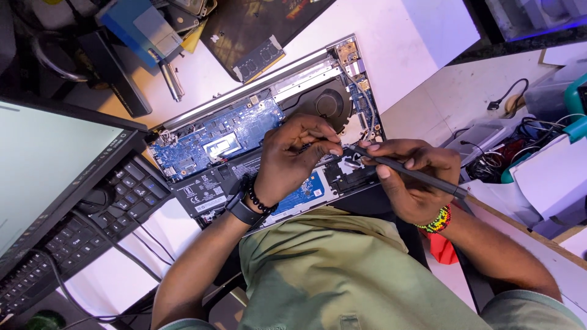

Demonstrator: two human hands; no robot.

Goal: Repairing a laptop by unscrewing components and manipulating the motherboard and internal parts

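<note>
An opened laptop (244,131) lies bottom-up on the white desk, its blue circuit board, black fan (327,104) and black battery exposed. My left hand (293,159), with a dark watch and bead bracelet at the wrist, rests on the battery area with fingertips pinched together near the laptop's right side. My right hand (413,177), wearing a coloured bead bracelet, grips a dark slim screwdriver (406,173) whose tip points at the spot by my left fingertips. What my left fingers pinch is too small to tell.
A monitor (49,171) and black keyboard (92,226) stand at the left. A loose memory module (258,59) lies on a dark mat beyond the laptop. Cables and boxes (520,146) crowd the right side. A blue box (137,27) sits at the back left.
</note>
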